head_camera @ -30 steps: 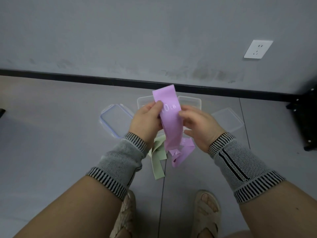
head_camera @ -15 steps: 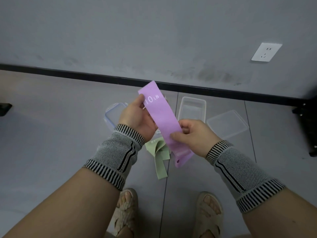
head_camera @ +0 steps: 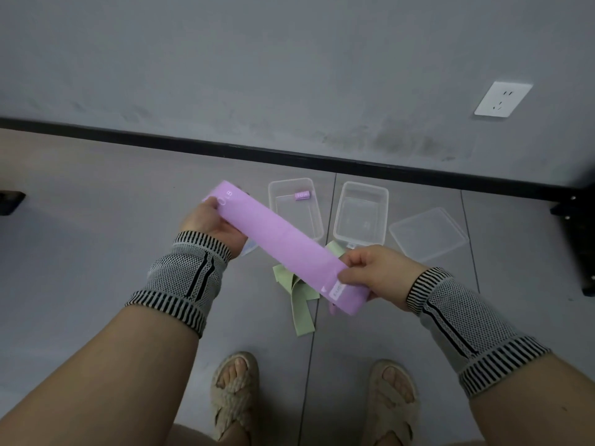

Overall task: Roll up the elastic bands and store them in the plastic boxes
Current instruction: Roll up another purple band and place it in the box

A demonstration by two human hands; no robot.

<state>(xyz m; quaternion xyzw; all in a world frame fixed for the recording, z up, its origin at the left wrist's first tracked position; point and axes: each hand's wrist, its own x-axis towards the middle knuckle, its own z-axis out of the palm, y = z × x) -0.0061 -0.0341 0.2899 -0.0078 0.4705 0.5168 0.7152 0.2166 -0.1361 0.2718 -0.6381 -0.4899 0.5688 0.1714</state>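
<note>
Since a second ago both hands have drawn the purple elastic band [head_camera: 283, 244] flat from ten to four o'clock, left hand [head_camera: 212, 224] and right hand [head_camera: 375, 273] pinching its ends above open plastic boxes [head_camera: 360, 214], ready for rolling next.

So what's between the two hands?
In the head view, the purple band spans flat from the left hand to the right hand; both grip its ends.
</note>
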